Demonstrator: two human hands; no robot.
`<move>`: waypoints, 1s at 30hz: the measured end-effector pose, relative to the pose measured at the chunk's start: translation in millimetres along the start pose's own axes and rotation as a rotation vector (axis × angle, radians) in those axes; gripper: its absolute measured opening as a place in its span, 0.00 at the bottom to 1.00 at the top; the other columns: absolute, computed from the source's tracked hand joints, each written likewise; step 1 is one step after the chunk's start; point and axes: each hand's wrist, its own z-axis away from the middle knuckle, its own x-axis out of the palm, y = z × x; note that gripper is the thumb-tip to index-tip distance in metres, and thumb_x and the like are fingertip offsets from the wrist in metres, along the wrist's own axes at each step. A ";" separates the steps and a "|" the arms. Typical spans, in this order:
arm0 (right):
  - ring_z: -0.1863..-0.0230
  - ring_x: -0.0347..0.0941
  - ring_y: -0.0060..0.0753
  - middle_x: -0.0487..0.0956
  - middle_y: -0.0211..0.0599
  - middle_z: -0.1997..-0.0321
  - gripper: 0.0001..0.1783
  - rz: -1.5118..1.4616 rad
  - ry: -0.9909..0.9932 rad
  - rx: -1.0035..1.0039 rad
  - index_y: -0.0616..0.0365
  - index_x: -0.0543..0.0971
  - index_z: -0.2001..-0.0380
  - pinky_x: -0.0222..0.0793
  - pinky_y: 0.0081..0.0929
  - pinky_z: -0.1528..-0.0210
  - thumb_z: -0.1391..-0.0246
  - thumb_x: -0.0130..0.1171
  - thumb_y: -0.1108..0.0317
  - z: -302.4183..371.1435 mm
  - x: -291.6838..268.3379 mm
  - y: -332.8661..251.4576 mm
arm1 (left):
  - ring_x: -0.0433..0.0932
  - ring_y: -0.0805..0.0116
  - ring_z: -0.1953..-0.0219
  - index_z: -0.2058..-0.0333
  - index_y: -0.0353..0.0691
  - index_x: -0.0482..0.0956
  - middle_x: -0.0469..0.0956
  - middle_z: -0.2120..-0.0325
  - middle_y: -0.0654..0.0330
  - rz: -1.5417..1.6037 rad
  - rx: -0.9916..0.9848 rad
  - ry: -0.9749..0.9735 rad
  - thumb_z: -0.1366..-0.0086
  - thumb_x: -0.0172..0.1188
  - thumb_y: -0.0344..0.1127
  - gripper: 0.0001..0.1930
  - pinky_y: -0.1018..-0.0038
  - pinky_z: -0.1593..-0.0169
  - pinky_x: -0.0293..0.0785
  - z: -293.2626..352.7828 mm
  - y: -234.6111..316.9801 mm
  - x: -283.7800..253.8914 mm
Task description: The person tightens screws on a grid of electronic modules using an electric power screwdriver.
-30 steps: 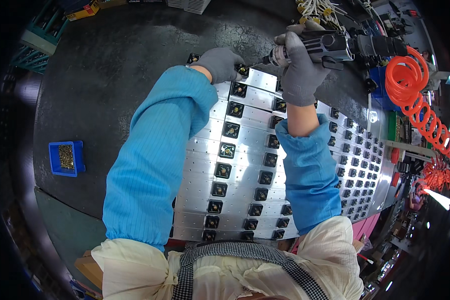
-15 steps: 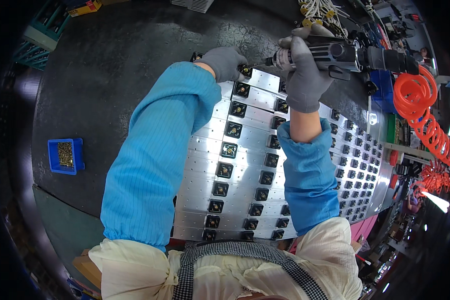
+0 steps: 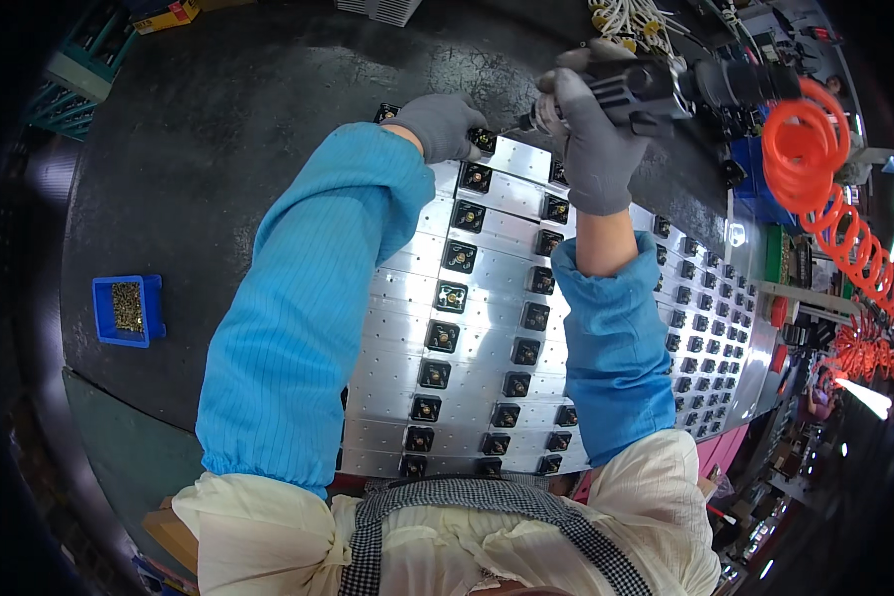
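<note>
Since the earlier frames the right hand (image 3: 594, 139) is lifting the black pneumatic screwdriver (image 3: 638, 89) a little higher and turning it more level, so its body is now pointing toward the right, while the tip is staying low near the far edge of the plates. The left hand (image 3: 439, 121) is keeping almost the same place. I judge that the person is finishing one screw at the far row and is getting ready for a neighbouring one.

Nearest to the person, the shiny metal plates (image 3: 397, 298) are lying side by side on the dark table (image 3: 219, 149), each one carrying rows of small black square parts (image 3: 443, 337) with a brass centre. They are looking regular and evenly spaced. Further away, the left hand in a grey glove is resting with curled fingers on one black part at the far edge; I cannot tell if it is pinching it. Just beside it, the fingers of the right hand are closed fully around the screwdriver. Beyond, an orange coiled hose (image 3: 815, 169) is running off to the right. Well apart on the left, a blue bin (image 3: 101, 316) of small screws is standing.
</note>
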 end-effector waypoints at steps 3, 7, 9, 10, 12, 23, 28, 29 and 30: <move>0.71 0.77 0.29 0.79 0.42 0.63 0.21 0.023 -0.180 0.078 0.61 0.71 0.49 0.71 0.23 0.78 0.48 0.59 0.82 -12.2 -2.1 7.0 | 0.74 0.56 0.47 0.47 0.46 0.78 0.73 0.48 0.60 0.011 0.008 -0.014 0.43 0.67 0.45 0.25 0.62 0.45 0.70 -0.8 0.8 -0.8; 0.74 0.75 0.24 0.79 0.42 0.66 0.21 0.140 -0.246 0.072 0.61 0.72 0.51 0.69 0.20 0.78 0.50 0.58 0.84 -19.1 11.7 8.0 | 0.74 0.56 0.47 0.47 0.46 0.78 0.73 0.48 0.61 0.002 0.009 0.008 0.44 0.67 0.44 0.25 0.63 0.45 0.70 1.0 1.5 0.1; 0.71 0.75 0.16 0.81 0.33 0.66 0.20 0.091 -0.167 0.140 0.62 0.76 0.54 0.71 0.16 0.73 0.52 0.65 0.77 -18.7 13.2 6.7 | 0.75 0.57 0.47 0.47 0.46 0.78 0.73 0.49 0.61 0.017 0.003 0.003 0.44 0.67 0.44 0.25 0.63 0.45 0.70 1.8 2.4 -0.9; 0.71 0.75 0.16 0.81 0.33 0.66 0.20 0.088 -0.167 0.137 0.62 0.76 0.54 0.71 0.16 0.73 0.52 0.65 0.77 -18.7 12.6 7.5 | 0.75 0.57 0.47 0.47 0.46 0.78 0.73 0.49 0.61 0.013 0.002 0.004 0.44 0.67 0.44 0.25 0.63 0.45 0.70 1.9 0.9 -0.9; 0.72 0.75 0.16 0.81 0.33 0.65 0.20 0.074 -0.120 0.142 0.62 0.76 0.53 0.70 0.16 0.73 0.52 0.65 0.77 -18.0 9.9 10.5 | 0.75 0.57 0.47 0.47 0.47 0.78 0.73 0.49 0.62 0.035 0.026 0.014 0.44 0.67 0.44 0.25 0.63 0.45 0.70 2.2 -2.4 -0.7; 0.71 0.76 0.20 0.81 0.36 0.66 0.20 0.211 -0.154 0.078 0.62 0.74 0.53 0.72 0.18 0.73 0.51 0.63 0.78 -19.7 11.2 11.7 | 0.75 0.58 0.48 0.47 0.49 0.79 0.74 0.50 0.62 0.056 0.014 0.026 0.45 0.68 0.46 0.26 0.63 0.46 0.71 0.2 -2.9 4.1; 0.70 0.77 0.24 0.80 0.39 0.66 0.20 0.222 -0.154 0.116 0.63 0.72 0.53 0.73 0.18 0.74 0.51 0.62 0.81 -19.5 16.5 11.1 | 0.75 0.58 0.48 0.47 0.50 0.79 0.74 0.50 0.62 0.041 0.012 0.044 0.45 0.68 0.47 0.26 0.63 0.46 0.71 2.0 -5.9 4.0; 0.70 0.77 0.24 0.80 0.39 0.66 0.20 0.233 -0.132 0.108 0.63 0.73 0.53 0.73 0.18 0.73 0.51 0.62 0.81 -18.7 16.9 11.4 | 0.75 0.58 0.48 0.48 0.50 0.79 0.74 0.50 0.62 0.041 0.011 0.032 0.45 0.67 0.47 0.25 0.63 0.46 0.71 1.3 -4.5 3.0; 0.69 0.78 0.25 0.80 0.39 0.67 0.20 0.244 -0.110 0.101 0.63 0.73 0.53 0.73 0.19 0.73 0.51 0.62 0.81 -18.1 16.8 11.7 | 0.75 0.58 0.48 0.48 0.50 0.79 0.74 0.50 0.62 0.040 0.011 0.019 0.45 0.67 0.47 0.25 0.64 0.46 0.71 1.1 -3.2 2.4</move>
